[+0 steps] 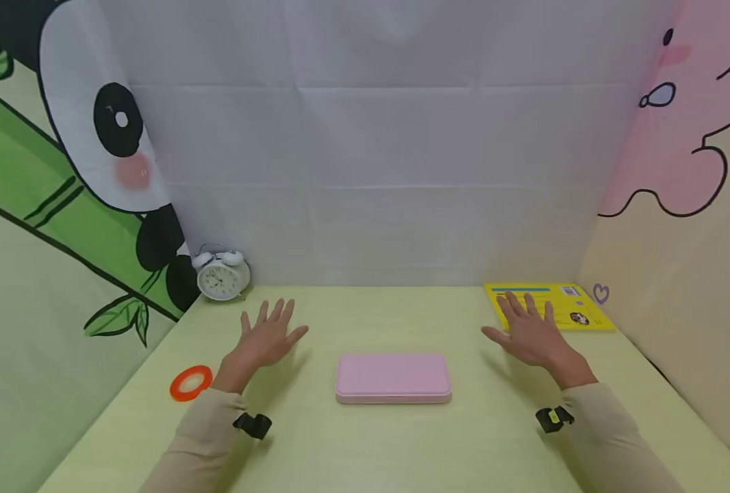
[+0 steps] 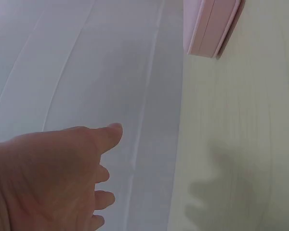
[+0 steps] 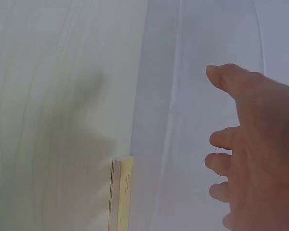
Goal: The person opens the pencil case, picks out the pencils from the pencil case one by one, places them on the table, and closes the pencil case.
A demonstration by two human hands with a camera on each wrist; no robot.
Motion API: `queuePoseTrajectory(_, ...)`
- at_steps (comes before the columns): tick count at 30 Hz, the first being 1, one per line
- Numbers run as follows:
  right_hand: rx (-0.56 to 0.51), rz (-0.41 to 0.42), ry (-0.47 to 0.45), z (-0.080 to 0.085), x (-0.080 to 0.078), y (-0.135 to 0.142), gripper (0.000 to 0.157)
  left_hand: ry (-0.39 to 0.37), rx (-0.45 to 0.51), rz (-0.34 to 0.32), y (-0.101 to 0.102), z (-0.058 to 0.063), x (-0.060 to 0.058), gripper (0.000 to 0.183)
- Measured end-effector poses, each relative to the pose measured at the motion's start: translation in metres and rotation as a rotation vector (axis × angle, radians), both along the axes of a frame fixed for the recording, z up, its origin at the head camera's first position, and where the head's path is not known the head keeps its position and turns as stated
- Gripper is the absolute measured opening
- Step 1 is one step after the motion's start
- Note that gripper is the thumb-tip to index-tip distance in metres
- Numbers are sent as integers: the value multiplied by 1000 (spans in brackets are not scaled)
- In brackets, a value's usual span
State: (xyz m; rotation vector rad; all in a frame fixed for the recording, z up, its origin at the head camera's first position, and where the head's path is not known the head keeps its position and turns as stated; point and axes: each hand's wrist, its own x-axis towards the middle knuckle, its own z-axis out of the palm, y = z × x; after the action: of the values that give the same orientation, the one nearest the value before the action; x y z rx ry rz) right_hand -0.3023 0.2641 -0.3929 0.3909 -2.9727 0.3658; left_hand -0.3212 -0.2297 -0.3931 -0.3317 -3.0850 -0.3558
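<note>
A closed pink case [image 1: 393,378] lies flat on the table between my two hands, its corner [image 2: 214,29] showing at the top of the left wrist view. My left hand [image 1: 268,341] hovers over the table left of the case, fingers spread and holding nothing. On the other side my right hand [image 1: 530,337] is also spread in the air, near the front edge of a yellow book [image 1: 587,308]. In the right wrist view the right hand [image 3: 265,149] has nothing in its fingers, and the book's edge [image 3: 121,192] shows below.
An orange ring [image 1: 181,394], perhaps a roll of tape, lies beside my left forearm. A white twin-bell alarm clock [image 1: 220,279] stands at the back left corner. Behind the pale table [image 1: 396,452] hangs a whitish cloth [image 1: 383,150]; printed cartoon figures flank it.
</note>
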Motion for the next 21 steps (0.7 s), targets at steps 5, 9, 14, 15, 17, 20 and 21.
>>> queuePoseTrajectory(5,-41,36,-21,1,1,-8,87,-25,38,-34,4,-1,1,79)
queuePoseTrajectory(9,-55,54,-36,-2,1,-15,88,-19,83,-61,9,-2,1,80)
queuePoseTrajectory(14,-78,87,-39,-6,3,-24,88,-23,122,-106,15,-7,0,81)
queuePoseTrajectory(15,-87,98,-39,-6,4,-26,88,-23,127,-120,17,-8,1,81)
queuePoseTrajectory(17,-104,117,-48,-6,5,-30,88,-26,132,-146,21,-9,1,81)
queuePoseTrajectory(20,-133,149,-64,-6,8,-38,88,-40,161,-185,27,-10,3,81)
queuePoseTrajectory(21,-138,154,-72,-6,9,-40,88,-48,174,-194,29,-9,4,80)
